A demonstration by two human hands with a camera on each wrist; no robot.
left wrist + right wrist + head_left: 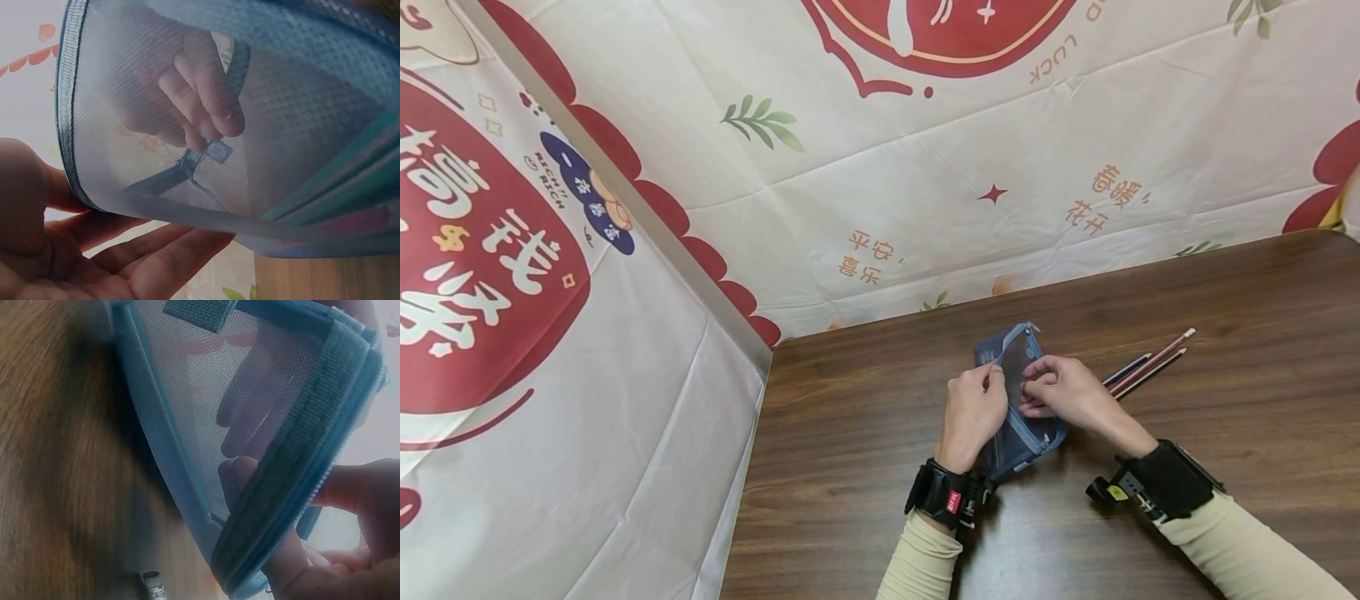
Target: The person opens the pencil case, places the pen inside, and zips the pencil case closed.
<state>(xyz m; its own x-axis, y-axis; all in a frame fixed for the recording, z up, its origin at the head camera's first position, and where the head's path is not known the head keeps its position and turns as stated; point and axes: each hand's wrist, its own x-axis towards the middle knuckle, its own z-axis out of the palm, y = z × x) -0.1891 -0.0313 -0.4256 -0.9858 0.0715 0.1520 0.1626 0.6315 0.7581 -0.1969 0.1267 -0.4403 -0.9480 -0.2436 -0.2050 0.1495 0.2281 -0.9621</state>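
Note:
A blue mesh zippered pouch point(1009, 457) stands on the table with its zipper unfastened and its mouth wide. My left hand point(973, 408) pinches the left edge of that mouth. In the left wrist view the left hand point(119, 265) lies along the outside of the mesh. Over the opening is my right hand point(1071, 396), its fingertips inside the mouth. Seen through the mesh, the right hand point(194, 94) has loosely bent fingers with nothing visible between them. A teal strip and a reddish patch show low in the pouch. Several pencils point(1152, 367) lie beyond the right hand.
The dark wooden table point(850, 467) runs back to a printed white cloth point(917, 192). Another cloth panel point(647, 400) borders it on the left. A pencil end point(154, 586) shows on the table below the pouch in the right wrist view.

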